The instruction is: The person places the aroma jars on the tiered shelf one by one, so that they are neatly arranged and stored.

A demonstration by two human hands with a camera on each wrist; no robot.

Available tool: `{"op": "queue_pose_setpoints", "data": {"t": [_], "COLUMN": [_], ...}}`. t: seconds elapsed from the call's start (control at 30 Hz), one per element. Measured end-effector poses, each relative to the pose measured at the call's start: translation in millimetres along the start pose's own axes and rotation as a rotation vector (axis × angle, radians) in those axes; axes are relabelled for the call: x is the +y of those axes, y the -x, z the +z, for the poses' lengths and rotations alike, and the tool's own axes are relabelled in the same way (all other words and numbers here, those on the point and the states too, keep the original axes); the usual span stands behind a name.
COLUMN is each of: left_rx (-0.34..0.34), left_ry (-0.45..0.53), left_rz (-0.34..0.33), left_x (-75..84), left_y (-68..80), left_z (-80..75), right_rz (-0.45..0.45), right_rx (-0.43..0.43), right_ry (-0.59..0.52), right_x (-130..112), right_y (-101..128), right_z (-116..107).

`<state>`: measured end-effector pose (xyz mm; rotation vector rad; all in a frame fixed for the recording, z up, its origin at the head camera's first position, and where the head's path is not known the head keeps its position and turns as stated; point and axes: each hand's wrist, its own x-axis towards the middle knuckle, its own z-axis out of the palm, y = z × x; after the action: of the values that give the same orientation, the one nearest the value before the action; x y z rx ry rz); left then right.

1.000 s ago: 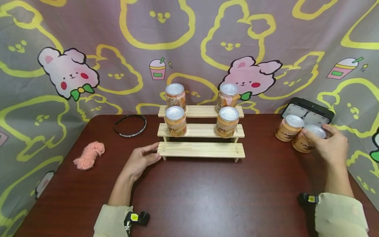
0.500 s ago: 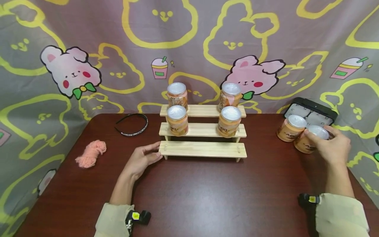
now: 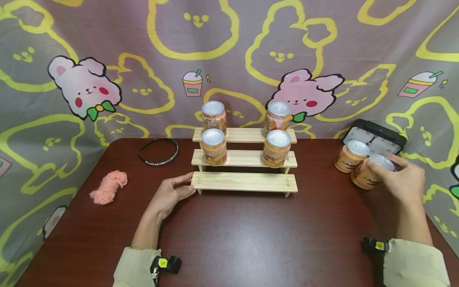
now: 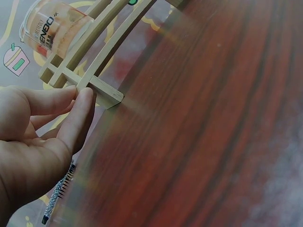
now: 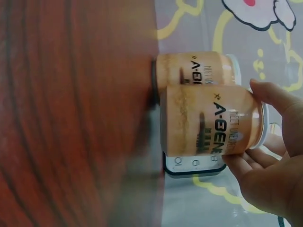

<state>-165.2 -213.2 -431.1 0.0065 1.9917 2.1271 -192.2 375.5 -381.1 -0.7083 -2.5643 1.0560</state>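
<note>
My right hand (image 3: 408, 179) grips an orange can (image 3: 366, 175) near its silver lid, thumb on one side and fingers on the other. In the right wrist view this can (image 5: 208, 120) is upright relative to the table; I cannot tell whether its base touches the wood. A second, similar can (image 3: 349, 159) stands close behind and left of it. My left hand (image 3: 172, 195) pinches the left end of the lowest step of a three-step wooden display stand (image 3: 244, 181). Thumb and forefinger meet at the wood (image 4: 106, 92) in the left wrist view.
Two cans stand on the top step, such as the left one (image 3: 214, 119), and two on the middle step, such as the right one (image 3: 276, 149). A black clock (image 3: 374, 137) is behind the right-hand cans. A headband (image 3: 159, 163) and pink yarn (image 3: 108, 187) lie left.
The can in my right hand has shifted slightly left and toward me, a little away from the clock. My left hand keeps its hold on the stand.
</note>
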Motion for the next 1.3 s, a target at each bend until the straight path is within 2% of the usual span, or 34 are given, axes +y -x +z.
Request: {"op": "queue_pose_setpoints", "data": {"t": [0.2,0.4,1.03,1.2,1.3], "left_rx": [-0.002,0.002,0.003,-0.001,-0.002], "left_ry": [0.002,0.000,0.008,0.004,-0.001], "left_rz": [0.007,0.004,0.007,0.004,0.008], "left_x": [0.6,0.6,1.0,1.0,1.1], "left_y": [-0.4,0.7,-0.4,0.1,-0.1], "left_z": [0.5,0.5,0.6,1.5,1.3], "right_rz": [-0.094,-0.092,-0.248,-0.272,-0.292], "right_rx": [-0.022,-0.057,-0.035,-0.040,-0.046], "right_ry": [-0.014,-0.010,-0.194,-0.187,-0.146], "right_x": [-6.9,-12.3,-28.8,-35.4,-39.4], "right_y": [6.2,12.6,24.6,30.5,33.8], "right_z": [-4.8,-4.9,2.5,3.4,4.2]}}
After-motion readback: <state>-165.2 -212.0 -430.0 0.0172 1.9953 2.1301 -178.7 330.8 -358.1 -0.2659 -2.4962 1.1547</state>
